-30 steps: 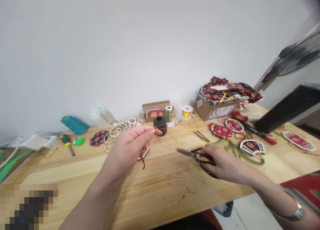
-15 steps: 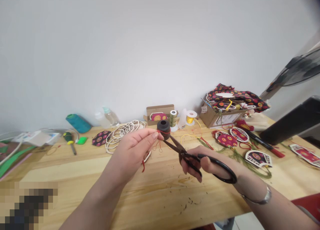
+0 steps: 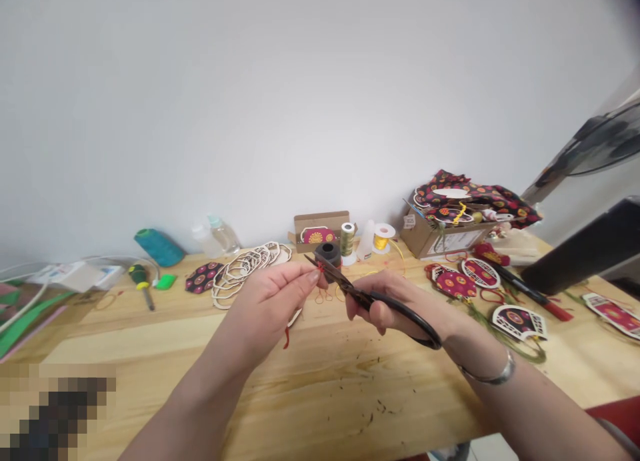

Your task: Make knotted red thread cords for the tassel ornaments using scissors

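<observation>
Nearest: bare left forearm, slanting up from lower left. Left hand [image 3: 277,301] raised above the counter [image 3: 150,361], back of hand outward, grip pinching red thread [image 3: 321,268] between thumb and fingertips; short red tail [image 3: 287,339] hanging below. Right forearm slanting in from lower right, with polished silver-coloured bracelet [image 3: 505,373] at the wrist. Right hand [image 3: 395,297] curled, grip wrapped round the black looped handles of scissors [image 3: 364,298]; dark metal blades, long and tapered, at the left fingertips beside the thread. Contact of blade and thread: too fine to tell.

Beneath: pale, smooth-grained wood, scattered with dark clippings [image 3: 371,417].

Beyond, at right: fan-shaped panel [image 3: 519,321], dark patterned cloth in a pale fretwork border. At left: screwdriver [image 3: 139,274], green and yellow handle; thin pale cut-out frames [image 3: 245,269], overlapping.

Farther: squat black spool [image 3: 327,249], just behind the fingertips in view; olive spool [image 3: 348,237]; yellow spool [image 3: 381,241], white-flanged; teal thread cone [image 3: 159,247], lying tilted; cardboard box [image 3: 425,237], heaped with crumpled patterned fabric [image 3: 500,197].

Farthest: plain, pale grey wall [image 3: 300,114].
</observation>
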Action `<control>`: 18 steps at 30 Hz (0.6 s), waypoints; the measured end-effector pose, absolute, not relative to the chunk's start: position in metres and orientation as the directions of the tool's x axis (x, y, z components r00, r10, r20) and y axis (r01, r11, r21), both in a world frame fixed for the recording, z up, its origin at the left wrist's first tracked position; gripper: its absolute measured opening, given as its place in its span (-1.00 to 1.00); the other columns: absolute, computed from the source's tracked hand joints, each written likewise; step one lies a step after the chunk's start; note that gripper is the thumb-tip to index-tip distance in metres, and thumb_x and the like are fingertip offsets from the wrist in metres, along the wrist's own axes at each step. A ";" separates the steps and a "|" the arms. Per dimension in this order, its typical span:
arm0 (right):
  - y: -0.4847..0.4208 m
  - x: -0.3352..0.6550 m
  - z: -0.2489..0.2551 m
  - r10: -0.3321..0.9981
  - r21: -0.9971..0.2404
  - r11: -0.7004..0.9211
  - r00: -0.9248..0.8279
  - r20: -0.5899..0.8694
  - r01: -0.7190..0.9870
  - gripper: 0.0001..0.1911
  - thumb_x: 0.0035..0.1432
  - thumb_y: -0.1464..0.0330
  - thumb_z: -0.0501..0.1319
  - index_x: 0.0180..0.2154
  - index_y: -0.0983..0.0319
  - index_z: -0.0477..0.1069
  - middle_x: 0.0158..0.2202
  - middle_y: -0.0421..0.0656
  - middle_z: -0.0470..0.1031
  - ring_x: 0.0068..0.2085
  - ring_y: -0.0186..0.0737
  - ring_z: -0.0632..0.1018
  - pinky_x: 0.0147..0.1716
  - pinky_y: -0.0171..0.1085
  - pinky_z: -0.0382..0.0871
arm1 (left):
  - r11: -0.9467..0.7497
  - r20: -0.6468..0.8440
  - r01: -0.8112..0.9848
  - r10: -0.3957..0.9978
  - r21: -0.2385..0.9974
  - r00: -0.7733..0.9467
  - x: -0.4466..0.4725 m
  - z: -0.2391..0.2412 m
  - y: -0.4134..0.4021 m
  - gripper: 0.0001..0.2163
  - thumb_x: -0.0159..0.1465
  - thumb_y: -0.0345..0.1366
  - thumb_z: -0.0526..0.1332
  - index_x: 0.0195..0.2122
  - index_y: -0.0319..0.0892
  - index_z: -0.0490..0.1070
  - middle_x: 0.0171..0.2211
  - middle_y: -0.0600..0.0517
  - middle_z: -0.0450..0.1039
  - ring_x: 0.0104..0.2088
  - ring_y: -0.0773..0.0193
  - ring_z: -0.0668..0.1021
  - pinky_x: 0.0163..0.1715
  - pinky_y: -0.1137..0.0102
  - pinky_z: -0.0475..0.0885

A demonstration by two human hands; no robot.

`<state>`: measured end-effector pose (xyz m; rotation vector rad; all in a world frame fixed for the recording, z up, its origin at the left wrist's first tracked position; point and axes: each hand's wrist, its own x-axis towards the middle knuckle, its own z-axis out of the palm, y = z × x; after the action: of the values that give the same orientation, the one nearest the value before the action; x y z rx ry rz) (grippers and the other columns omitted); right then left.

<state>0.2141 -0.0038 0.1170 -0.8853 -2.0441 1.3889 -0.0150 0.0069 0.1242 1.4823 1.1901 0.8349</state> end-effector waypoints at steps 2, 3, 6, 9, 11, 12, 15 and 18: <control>-0.003 0.213 0.118 0.766 -0.948 0.227 -0.642 0.032 0.224 -0.30 0.03 -0.26 0.09 -0.40 0.30 0.36 -0.56 -0.30 0.15 -0.54 -0.44 0.16 -0.59 -0.38 0.02 | 0.006 -0.077 0.255 0.961 0.967 0.266 -0.016 0.124 0.008 -0.67 0.21 0.05 0.23 -0.30 -0.12 0.54 -0.63 0.13 0.20 -0.61 0.39 0.24 -0.66 0.51 0.16; -0.003 0.212 0.118 0.773 -0.955 0.205 -0.634 0.024 0.214 -0.30 0.02 -0.26 0.11 -0.40 0.30 0.36 -0.57 -0.31 0.14 -0.55 -0.45 0.15 -0.60 -0.38 -0.01 | 0.009 -0.079 0.256 0.961 0.967 0.264 -0.017 0.124 0.008 -0.67 0.21 0.05 0.23 -0.31 -0.12 0.53 -0.63 0.13 0.19 -0.61 0.39 0.25 -0.66 0.51 0.16; -0.003 0.210 0.117 0.791 -0.974 0.132 -0.611 -0.009 0.185 -0.39 0.02 -0.17 0.22 -0.42 0.31 0.38 -0.61 -0.33 0.15 -0.58 -0.48 0.12 -0.63 -0.39 -0.05 | 0.018 -0.088 0.253 0.960 0.967 0.267 -0.017 0.124 0.008 -0.67 0.21 0.05 0.23 -0.31 -0.12 0.52 -0.63 0.14 0.18 -0.61 0.39 0.24 -0.66 0.51 0.18; -0.002 0.207 0.115 0.819 -0.978 0.088 -0.573 -0.036 0.187 -0.50 0.01 -0.03 0.32 -0.48 0.31 0.40 -0.63 -0.33 0.19 -0.60 -0.49 0.12 -0.64 -0.40 -0.05 | 0.033 -0.102 0.247 0.956 0.968 0.273 -0.017 0.125 0.008 -0.68 0.21 0.05 0.23 -0.35 -0.13 0.50 -0.62 0.15 0.16 -0.61 0.39 0.24 -0.66 0.51 0.19; -0.001 0.207 0.114 0.842 -0.976 0.082 -0.538 -0.039 0.200 -0.52 -0.02 0.00 0.36 -0.52 0.31 0.41 -0.64 -0.32 0.22 -0.59 -0.48 0.14 -0.64 -0.40 -0.04 | 0.033 -0.105 0.244 0.952 0.969 0.288 -0.016 0.125 0.009 -0.68 0.22 0.04 0.22 -0.36 -0.14 0.49 -0.63 0.15 0.16 -0.62 0.40 0.22 -0.66 0.51 0.16; -0.001 0.209 0.114 0.852 -0.974 0.083 -0.522 -0.041 0.211 -0.52 -0.04 0.01 0.36 -0.54 0.31 0.40 -0.64 -0.31 0.24 -0.59 -0.48 0.15 -0.63 -0.40 -0.04 | 0.027 -0.099 0.239 0.950 0.971 0.295 -0.016 0.126 0.010 -0.68 0.22 0.03 0.22 -0.36 -0.15 0.49 -0.64 0.16 0.15 -0.63 0.40 0.21 -0.66 0.51 0.14; -0.006 0.220 0.114 0.867 -0.960 0.103 -0.497 -0.041 0.260 -0.52 -0.05 0.00 0.36 -0.55 0.31 0.42 -0.63 -0.28 0.30 -0.59 -0.46 0.20 -0.63 -0.40 -0.02 | -0.017 -0.037 0.194 0.962 0.981 0.269 -0.017 0.127 0.015 -0.72 0.23 -0.03 0.24 -0.35 -0.17 0.51 -0.67 0.19 0.07 -0.64 0.43 0.13 -0.66 0.51 0.04; -0.017 0.233 0.114 0.832 -0.864 0.144 -0.532 -0.159 0.483 -0.57 -0.01 0.04 0.35 -0.52 0.30 0.45 -0.60 -0.22 0.44 -0.59 -0.42 0.29 -0.63 -0.39 0.01 | -0.042 0.017 0.122 0.981 0.992 0.194 -0.018 0.128 0.020 -0.75 0.23 -0.09 0.25 -0.34 -0.19 0.51 -0.68 0.21 0.00 -0.64 0.44 0.10 -0.65 0.50 0.01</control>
<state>0.2332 -0.0172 0.1144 -1.2639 -2.0700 1.3459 -0.0180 0.0200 0.1281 1.4079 1.1388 1.0235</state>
